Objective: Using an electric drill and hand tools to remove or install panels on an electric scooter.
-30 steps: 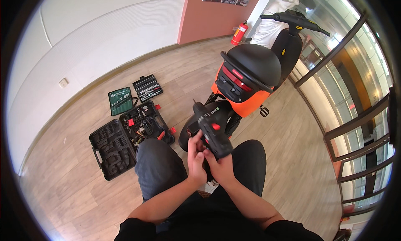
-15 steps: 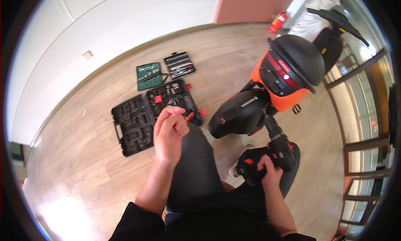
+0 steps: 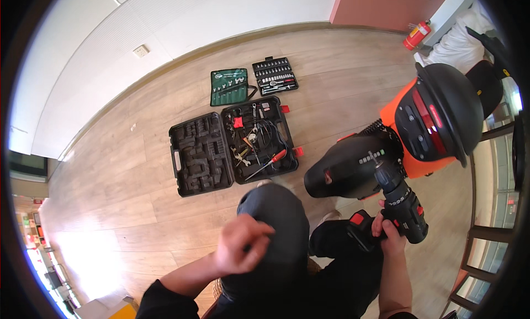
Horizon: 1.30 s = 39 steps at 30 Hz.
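Note:
My right hand point(image 3: 393, 239) is wrapped round the grip of a black cordless drill point(image 3: 407, 215) with red details. The drill's chuck points forward, in front of the black rear mudguard point(image 3: 350, 167) of an orange and black scooter point(image 3: 428, 163); I cannot tell whether a bit touches it. Over my left thigh hangs my left hand point(image 3: 243, 244), blurred, its fingers curled toward the thumb. Whether something small is pinched in it does not show. Ahead of my knee lies an open black tool case point(image 3: 201, 156), with a red-handled screwdriver point(image 3: 279, 156) and several loose tools in its right half.
Beyond the case, a green wrench roll point(image 3: 229, 88) and an open socket set point(image 3: 275, 76) lie on the wooden floor. A red fire extinguisher point(image 3: 417, 35) stands by the far wall. Dark-framed glass panels line the right side.
My left hand has drawn back from over the tool case to my thigh, uncovering the tools. The drill has shifted right with my right hand. The whole view has swung left.

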Available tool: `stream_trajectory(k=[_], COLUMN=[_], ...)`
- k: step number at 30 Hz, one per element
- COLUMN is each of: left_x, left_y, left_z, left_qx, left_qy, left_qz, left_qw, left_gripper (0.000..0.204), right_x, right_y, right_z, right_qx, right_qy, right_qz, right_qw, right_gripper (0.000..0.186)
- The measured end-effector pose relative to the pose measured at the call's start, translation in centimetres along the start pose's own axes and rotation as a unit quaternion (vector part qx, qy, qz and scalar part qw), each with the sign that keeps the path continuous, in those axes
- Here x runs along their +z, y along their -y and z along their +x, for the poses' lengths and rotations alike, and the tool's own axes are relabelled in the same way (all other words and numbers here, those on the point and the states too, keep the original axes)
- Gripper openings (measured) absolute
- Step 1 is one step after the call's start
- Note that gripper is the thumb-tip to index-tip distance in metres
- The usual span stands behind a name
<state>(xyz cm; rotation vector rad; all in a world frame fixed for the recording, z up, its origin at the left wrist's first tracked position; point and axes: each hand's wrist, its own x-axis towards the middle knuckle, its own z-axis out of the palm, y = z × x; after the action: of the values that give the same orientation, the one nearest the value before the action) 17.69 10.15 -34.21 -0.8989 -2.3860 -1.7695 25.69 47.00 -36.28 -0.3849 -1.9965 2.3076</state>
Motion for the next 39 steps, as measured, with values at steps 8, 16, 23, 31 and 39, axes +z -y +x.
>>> stream_trajectory(k=[8,16,23,31,39], left_x=[2.3,3.5,2.3,-1.6,-4.7], left_y=[12.5,41.5,45.6,38.6,32.5], left_z=[5.4,-9.8,-3.6,-10.3,-20.6], left_qx=[-0.323,-0.679,-0.613,-0.682,-0.804], left_qy=[-0.174,-0.163,-0.056,-0.03,-0.054], left_qz=[-0.097,0.284,0.422,0.208,0.074], left_qw=[0.925,0.657,0.665,0.7,0.588], left_gripper=[0.017,0.048,0.051,0.049,0.049], right_x=[-6.2,-4.1,-8.6,4.8,16.1], right_y=[-0.8,-3.9,-4.1,3.3,11.8], right_z=[5.8,8.1,5.7,11.1,16.6], right_qx=[-0.01,0.088,0.202,0.303,0.373], right_qy=[0.179,0.132,0.169,0.152,0.153], right_qz=[-0.492,-0.351,-0.3,-0.237,-0.175], right_qw=[0.852,0.923,0.917,0.91,0.898], right_gripper=[0.012,0.015,0.016,0.019,0.018])
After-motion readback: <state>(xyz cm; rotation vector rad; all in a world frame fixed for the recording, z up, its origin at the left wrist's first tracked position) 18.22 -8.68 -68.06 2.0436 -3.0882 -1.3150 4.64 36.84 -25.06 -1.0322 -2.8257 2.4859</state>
